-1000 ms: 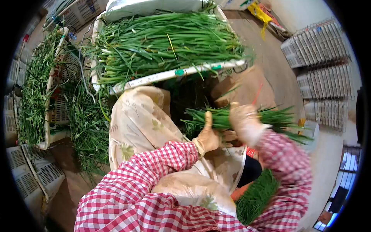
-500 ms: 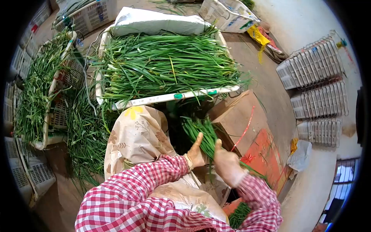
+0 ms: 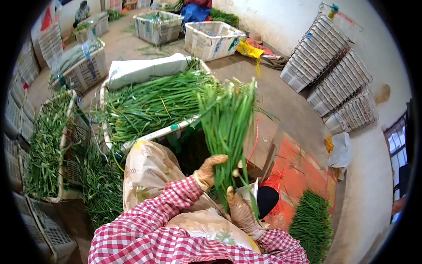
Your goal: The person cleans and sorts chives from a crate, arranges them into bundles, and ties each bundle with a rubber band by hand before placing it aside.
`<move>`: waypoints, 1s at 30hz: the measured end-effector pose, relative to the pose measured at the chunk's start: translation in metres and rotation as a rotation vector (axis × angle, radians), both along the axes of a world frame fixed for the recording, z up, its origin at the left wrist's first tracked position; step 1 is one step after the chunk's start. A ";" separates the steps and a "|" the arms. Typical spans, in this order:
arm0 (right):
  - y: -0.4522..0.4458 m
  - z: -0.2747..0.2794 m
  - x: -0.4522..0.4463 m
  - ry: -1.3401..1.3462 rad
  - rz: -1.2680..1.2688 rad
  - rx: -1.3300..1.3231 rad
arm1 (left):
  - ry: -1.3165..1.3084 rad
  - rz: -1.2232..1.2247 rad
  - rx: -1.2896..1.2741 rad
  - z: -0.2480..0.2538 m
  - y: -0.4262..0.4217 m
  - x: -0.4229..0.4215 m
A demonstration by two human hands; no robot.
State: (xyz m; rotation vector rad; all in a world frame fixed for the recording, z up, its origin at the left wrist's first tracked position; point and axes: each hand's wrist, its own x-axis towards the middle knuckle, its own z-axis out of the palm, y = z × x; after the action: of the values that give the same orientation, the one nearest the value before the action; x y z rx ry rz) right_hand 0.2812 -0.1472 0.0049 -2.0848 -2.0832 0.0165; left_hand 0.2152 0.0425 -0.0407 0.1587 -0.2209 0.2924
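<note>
A thick bunch of green chives [image 3: 226, 127] stands nearly upright in front of me, its pale ends at the top. My left hand [image 3: 210, 172], in a thin tan glove, grips the bunch from the left with the thumb across the stalks. Lower down, my right hand [image 3: 242, 213], gloved too, closes on the bottom part from the right, some of its fingers hidden behind the leaves. Beyond the bunch, a white crate [image 3: 132, 143] holds a wide layer of more chives [image 3: 149, 102].
Left of me are a crate [image 3: 66, 132] heaped with loose leaves and more leaves [image 3: 103, 189] on the floor. A tied pile of chives [image 3: 311, 224] lies by a red-orange sheet [image 3: 290, 169] and a cardboard box [image 3: 263, 136]. Stacked crates [image 3: 316, 48] line the wall; a person [image 3: 81, 12] is far back.
My view has tilted up and turned, showing more of the room. The chive bunch has come up from low and slanted to nearly upright, with both hands still on it.
</note>
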 end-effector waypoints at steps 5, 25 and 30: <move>-0.043 -0.013 0.042 0.368 -0.233 -0.469 | 0.267 0.184 0.377 0.062 0.041 -0.061; 0.018 0.026 0.103 1.382 -0.295 0.401 | 0.811 0.016 0.749 0.051 0.040 -0.189; 0.063 0.067 0.053 0.744 0.031 0.572 | 1.017 0.067 0.824 0.055 -0.006 -0.231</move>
State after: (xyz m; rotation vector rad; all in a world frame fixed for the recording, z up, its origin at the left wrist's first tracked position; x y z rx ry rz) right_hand 0.3337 -0.0844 0.0719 -1.4033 -1.4418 0.1548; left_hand -0.0157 0.0367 0.0146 1.0962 0.6949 0.1429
